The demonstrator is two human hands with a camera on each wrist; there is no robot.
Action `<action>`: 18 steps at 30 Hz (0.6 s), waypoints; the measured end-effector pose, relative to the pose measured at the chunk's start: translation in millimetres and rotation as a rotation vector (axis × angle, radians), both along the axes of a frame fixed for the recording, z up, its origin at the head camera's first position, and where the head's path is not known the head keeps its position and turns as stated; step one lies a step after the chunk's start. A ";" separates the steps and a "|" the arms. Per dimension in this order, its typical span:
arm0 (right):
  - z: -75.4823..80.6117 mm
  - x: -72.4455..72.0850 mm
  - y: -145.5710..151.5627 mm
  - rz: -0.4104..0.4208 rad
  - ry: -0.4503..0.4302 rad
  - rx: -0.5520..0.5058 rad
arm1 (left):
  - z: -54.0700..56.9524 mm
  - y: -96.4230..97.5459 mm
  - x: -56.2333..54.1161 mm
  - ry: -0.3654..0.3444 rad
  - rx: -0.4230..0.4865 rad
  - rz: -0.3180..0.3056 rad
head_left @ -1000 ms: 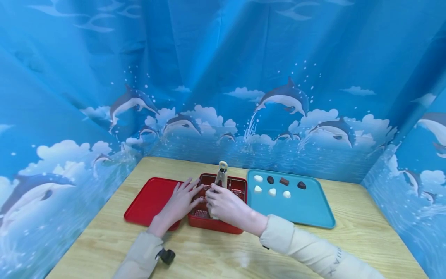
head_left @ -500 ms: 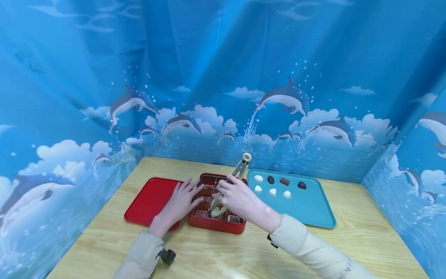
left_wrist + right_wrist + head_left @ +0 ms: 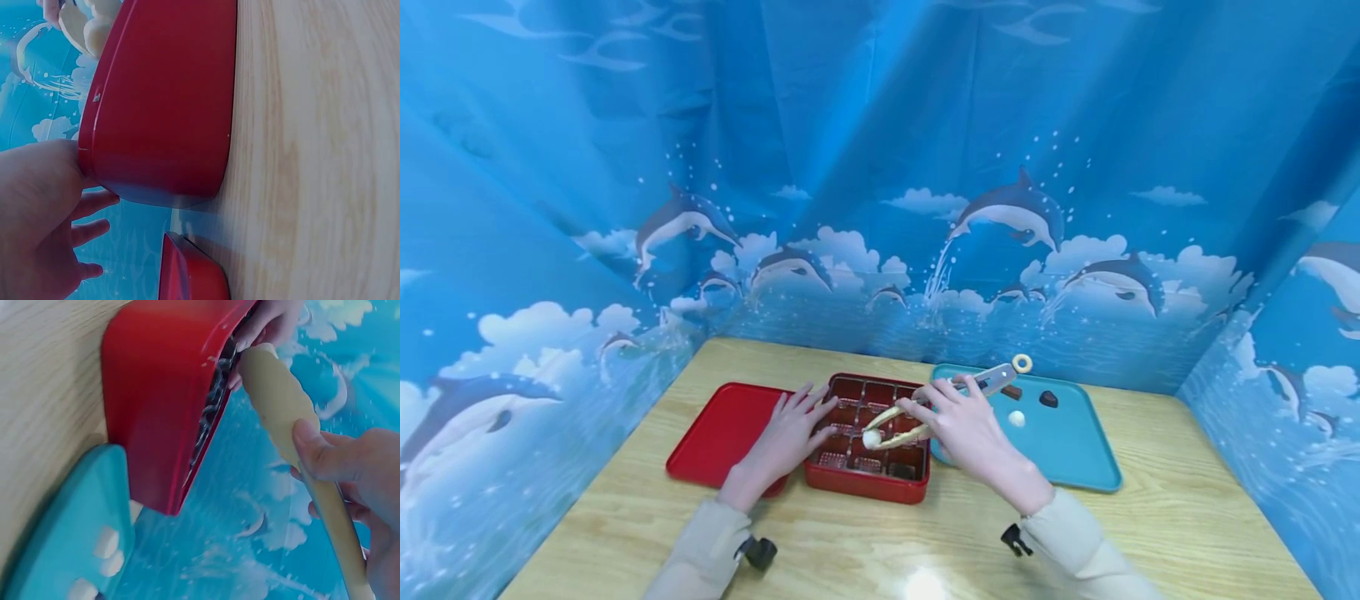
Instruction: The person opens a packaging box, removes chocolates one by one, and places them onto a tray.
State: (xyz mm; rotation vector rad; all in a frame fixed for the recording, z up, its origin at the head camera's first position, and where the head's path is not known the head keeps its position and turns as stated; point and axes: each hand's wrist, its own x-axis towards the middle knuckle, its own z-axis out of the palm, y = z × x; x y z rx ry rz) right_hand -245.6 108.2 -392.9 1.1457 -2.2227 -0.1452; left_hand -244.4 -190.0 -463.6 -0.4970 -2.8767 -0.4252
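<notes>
A pair of tongs [image 3: 996,379] is in my right hand [image 3: 966,429], with thumb and fingers around its arms. Between the pale tips sits a round white chocolate-like piece [image 3: 872,438], above the red box [image 3: 865,486]. Inside the box is a divided brown insert [image 3: 865,392]; a darker patch shows in its near right compartment, too unclear to name. My left hand [image 3: 786,442] rests at the box's left rim with fingers spread. In the left wrist view, that hand [image 3: 37,212] touches the corner of the box. The right wrist view shows the tongs [image 3: 269,394] held beside the box.
Right of the box lies a blue tray [image 3: 1067,450] with a white piece [image 3: 1017,418], a brown bar [image 3: 1012,392] and a dark piece [image 3: 1048,399]; my right hand and tongs cover its left part. A red lid [image 3: 722,433] lies on the left. A dolphin-print curtain [image 3: 880,208] stands behind.
My right hand has moved right, and the tongs have swung from upright to pointing left, their tips spread around the white piece over the box. The left hand stays in place.
</notes>
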 end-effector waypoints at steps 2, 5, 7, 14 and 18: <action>-2.8 -0.6 7.9 -0.017 -0.012 -0.038 | -0.5 -0.2 -0.1 -0.003 0.000 0.001; -5.9 -1.4 21.0 -0.040 -0.043 -0.110 | -1.1 0.0 -0.1 0.002 -0.002 0.000; -7.8 -2.6 31.4 -0.057 -0.060 -0.157 | -1.1 0.4 0.0 0.002 0.003 -0.002; -14.3 -6.0 80.1 -0.170 -0.063 -0.253 | -0.8 0.9 0.1 0.008 0.016 -0.007; -16.3 -6.7 111.1 -0.232 -0.059 -0.279 | -1.1 0.6 0.2 0.006 0.009 -0.001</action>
